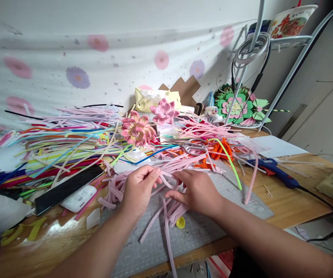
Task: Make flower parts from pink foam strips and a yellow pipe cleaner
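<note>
Left hand: the left hand pinches a pale pink strip between thumb and fingertips, above the gray cutting mat.
Right hand: the right hand has its thumb apart from the forefinger; the strip curves up to its fingers, but cannot tell whether they grip it.
Strip position: between the two hands, bent in a curve; its far end is hidden by the right-hand fingers.
Mat, below the hands: more pale pink pieces lie bunched; one long strip runs down past the mat's near edge. A small yellow coil lies just beside the bunch.
Left of mat: black phone, tilted, next to a white case; behind them, a heap of multicolored strips.
Beyond the hands: two pink flowers, the nearer one with a yellowish center, the other behind it to the right; scissors lie among pink strips, near an orange bundle.
Right side: a bright green strip arches onto the mat; a blue glue gun lies on the wooden table, cord trailing right.
Back: white cloth with pink and purple flower print; at right, a printed bowl on a rack shelf.
</note>
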